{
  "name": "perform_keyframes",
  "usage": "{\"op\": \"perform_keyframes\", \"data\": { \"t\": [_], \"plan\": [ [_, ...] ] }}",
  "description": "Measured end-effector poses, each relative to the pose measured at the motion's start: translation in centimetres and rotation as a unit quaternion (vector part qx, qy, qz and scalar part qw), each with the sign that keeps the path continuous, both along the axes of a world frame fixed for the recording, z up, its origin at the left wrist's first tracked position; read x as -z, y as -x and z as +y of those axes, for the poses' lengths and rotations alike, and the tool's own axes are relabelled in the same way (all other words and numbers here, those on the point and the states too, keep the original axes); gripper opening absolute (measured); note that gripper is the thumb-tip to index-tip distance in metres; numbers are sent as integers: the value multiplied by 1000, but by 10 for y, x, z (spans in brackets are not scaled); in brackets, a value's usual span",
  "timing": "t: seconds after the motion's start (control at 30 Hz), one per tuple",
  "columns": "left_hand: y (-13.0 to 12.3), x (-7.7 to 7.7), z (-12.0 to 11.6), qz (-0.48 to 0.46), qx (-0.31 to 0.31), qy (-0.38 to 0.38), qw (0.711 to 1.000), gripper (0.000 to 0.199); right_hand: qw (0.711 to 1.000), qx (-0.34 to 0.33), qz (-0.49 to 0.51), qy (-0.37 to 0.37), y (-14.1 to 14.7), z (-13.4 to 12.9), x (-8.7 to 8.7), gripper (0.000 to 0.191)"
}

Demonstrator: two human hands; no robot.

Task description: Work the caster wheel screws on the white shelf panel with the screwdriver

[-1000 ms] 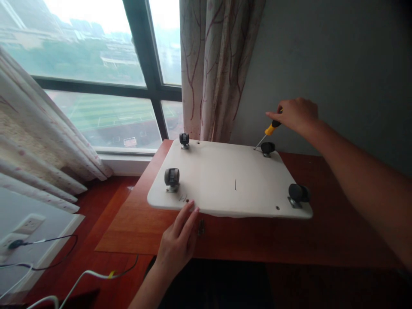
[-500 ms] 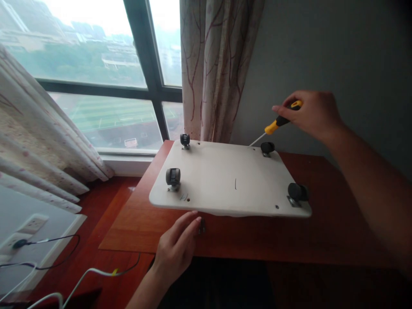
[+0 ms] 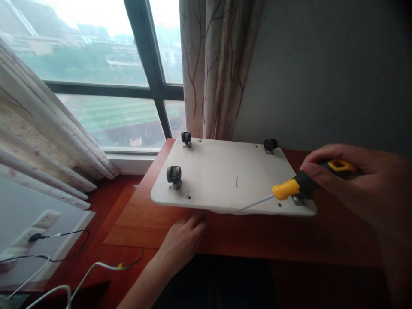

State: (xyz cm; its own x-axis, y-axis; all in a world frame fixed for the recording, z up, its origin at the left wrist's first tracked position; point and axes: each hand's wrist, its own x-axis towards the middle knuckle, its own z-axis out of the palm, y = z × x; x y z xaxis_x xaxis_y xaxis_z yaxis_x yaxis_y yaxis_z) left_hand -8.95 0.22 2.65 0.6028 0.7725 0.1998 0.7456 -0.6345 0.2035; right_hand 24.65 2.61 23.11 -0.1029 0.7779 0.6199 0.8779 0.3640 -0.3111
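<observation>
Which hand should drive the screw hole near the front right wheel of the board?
Right, probably. The right hand holds the screwdriver just above that corner of the board. The left hand lies on the desk, under the board's front edge.

Board (image 3: 225, 171) on table (image 3: 289, 236); casters (image 3: 174, 174) atop board.

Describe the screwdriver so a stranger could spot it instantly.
Start at the red-brown wooden desk under the window, where a white board with caster wheels lies. Over its near right corner, the right hand grips the yellow-and-black-handled screwdriver, the only yellow tool here.
</observation>
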Motion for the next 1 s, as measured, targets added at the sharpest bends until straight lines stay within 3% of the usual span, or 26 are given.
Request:
{"op": "perform_keyframes", "data": {
  "t": [0.37,0.63,0.83,1.0],
  "plan": [
    [-6,4,2,-5,23,2,1000,24,999,-20,30,28,0,-20,25,16],
    [-15,5,0,-146,15,-80,986,14,998,-36,47,26,3,-20,34,12],
    [-25,-9,-4,-301,-4,11,953,6,995,-59,74,17,17,-21,34,13],
    [-26,-19,-8,-354,-25,53,933,8,992,-92,84,26,31,-19,33,14]
  ]
}}
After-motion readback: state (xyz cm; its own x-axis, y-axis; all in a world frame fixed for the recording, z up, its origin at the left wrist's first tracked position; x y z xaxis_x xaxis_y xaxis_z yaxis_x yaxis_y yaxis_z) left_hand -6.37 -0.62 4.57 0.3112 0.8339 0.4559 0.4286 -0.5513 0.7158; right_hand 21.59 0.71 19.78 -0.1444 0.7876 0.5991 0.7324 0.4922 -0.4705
